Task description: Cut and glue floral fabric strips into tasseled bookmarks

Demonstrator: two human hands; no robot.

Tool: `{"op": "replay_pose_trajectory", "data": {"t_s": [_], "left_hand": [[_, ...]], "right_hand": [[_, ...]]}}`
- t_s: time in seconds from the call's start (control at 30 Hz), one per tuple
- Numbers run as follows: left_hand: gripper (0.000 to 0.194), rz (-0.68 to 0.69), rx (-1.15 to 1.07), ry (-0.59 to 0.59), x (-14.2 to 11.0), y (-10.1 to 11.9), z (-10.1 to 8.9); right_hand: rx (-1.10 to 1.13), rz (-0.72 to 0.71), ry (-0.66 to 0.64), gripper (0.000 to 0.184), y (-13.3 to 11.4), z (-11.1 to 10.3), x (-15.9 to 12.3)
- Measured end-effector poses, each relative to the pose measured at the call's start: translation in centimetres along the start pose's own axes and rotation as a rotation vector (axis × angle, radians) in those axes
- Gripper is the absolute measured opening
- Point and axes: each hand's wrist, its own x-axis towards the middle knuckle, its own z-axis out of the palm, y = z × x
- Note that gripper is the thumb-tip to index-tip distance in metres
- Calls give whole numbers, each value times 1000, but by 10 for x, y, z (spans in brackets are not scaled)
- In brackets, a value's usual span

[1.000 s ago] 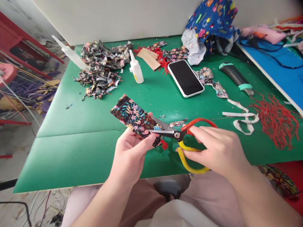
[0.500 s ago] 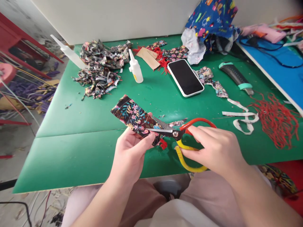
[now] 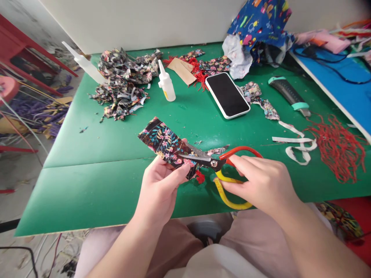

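Note:
My left hand (image 3: 162, 185) pinches a black strip of floral fabric (image 3: 162, 139), thumb on top and fingers beneath. A small red tassel (image 3: 199, 177) shows at the strip's near right end. My right hand (image 3: 261, 181) grips a pair of scissors (image 3: 213, 163) with one red and one yellow handle. The scissor blades are parted: one lies over the upper face of the fabric, the other runs along its far edge by my left fingertips. A narrow fabric scrap (image 3: 217, 150) lies on the table just behind the scissors.
On the green table (image 3: 95, 185) are a heap of fabric scraps (image 3: 121, 85), a glue bottle (image 3: 167, 85), a phone (image 3: 227, 95), a utility knife (image 3: 288, 94), white ribbon (image 3: 298, 150) and red threads (image 3: 339, 150). Blue printed cloth (image 3: 257, 23) is bunched at the back.
The fabric strip has shifted very slightly right in my left hand. The scissor handles have moved a little closer together; both hands otherwise keep their places.

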Motion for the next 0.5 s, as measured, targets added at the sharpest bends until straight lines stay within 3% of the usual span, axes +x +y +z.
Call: {"op": "replay_pose_trajectory", "data": {"t_s": [0.5], "left_hand": [[31, -22, 10, -2, 1, 0, -2]], "right_hand": [[8, 2, 4, 24, 0, 0, -1]]}}
